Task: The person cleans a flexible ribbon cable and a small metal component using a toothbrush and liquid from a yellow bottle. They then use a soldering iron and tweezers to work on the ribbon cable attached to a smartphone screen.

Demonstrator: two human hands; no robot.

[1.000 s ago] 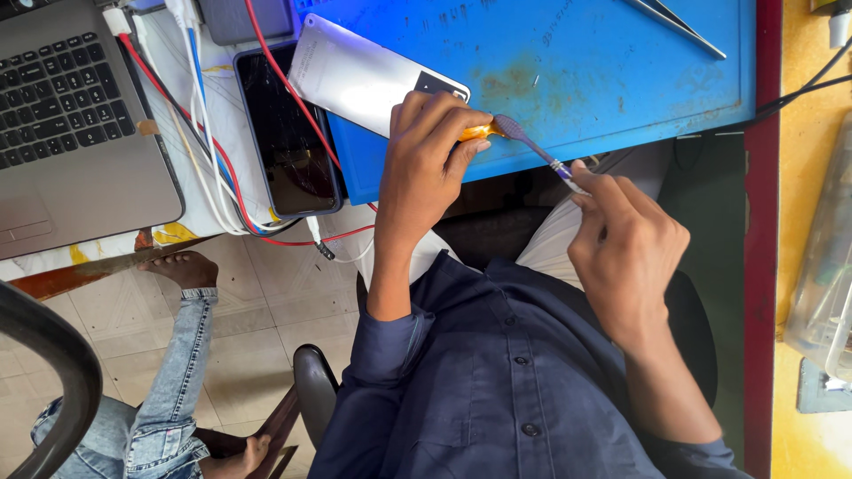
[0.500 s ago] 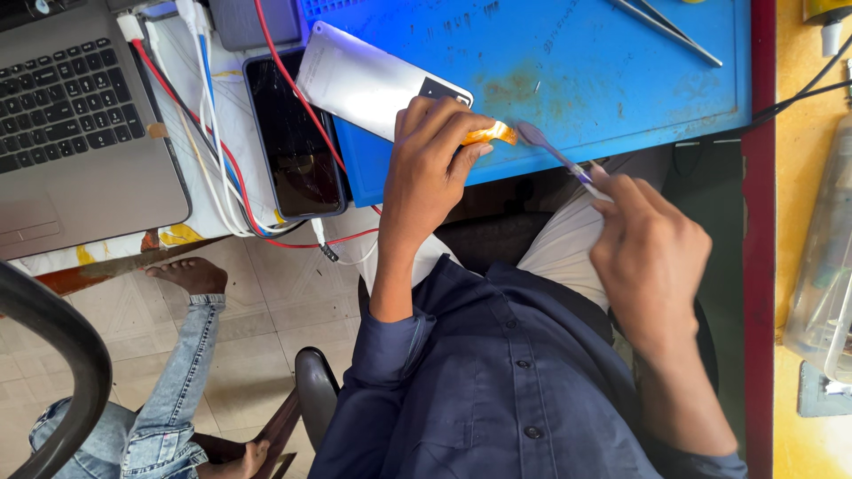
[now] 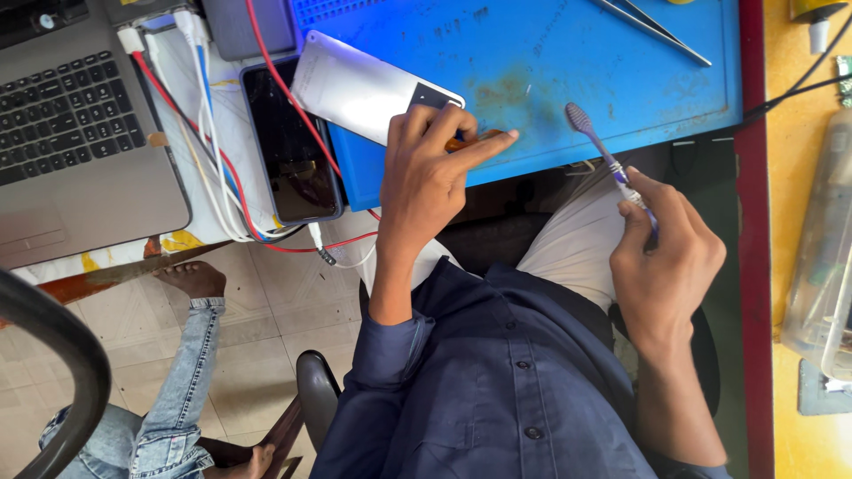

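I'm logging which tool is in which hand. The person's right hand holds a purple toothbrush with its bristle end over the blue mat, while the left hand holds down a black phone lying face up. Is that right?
Not quite. In the head view the left hand presses on a silver phone lying back up on the blue mat; the black-screened phone beside it is untouched. The rest holds: the right hand holds the purple toothbrush.

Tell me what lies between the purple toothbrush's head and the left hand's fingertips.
Head view: only bare, stained blue work mat separates purple toothbrush from left hand.
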